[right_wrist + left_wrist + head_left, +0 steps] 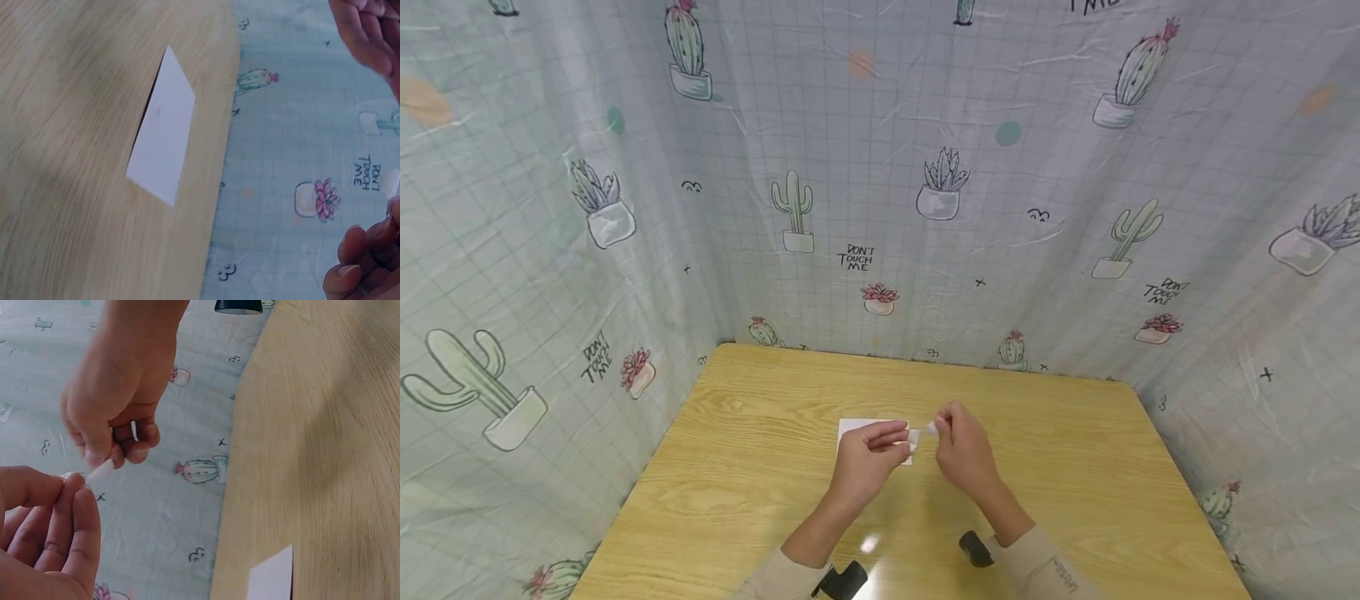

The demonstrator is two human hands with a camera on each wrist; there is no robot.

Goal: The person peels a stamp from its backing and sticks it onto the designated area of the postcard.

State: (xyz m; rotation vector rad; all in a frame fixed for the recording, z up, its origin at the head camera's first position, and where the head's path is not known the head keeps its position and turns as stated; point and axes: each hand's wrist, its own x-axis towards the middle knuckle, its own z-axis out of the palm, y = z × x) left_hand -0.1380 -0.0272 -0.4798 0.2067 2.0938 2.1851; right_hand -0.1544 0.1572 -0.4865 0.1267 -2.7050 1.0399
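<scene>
Nearest me are my beige cloth sleeves, a black wrist camera beside each cuff. Further out, my left hand pinches a small, thin white strip between thumb and fingers; my right hand, fingers curled, clamps its other side. I can't tell whether it is one piece. I judge this step as drawing the strip apart or peeling it; next calls for a firm pinch and even tension. Below, a white rectangular card lies on the yellow wood-grain table, before a pale cactus-print curtain.
</scene>
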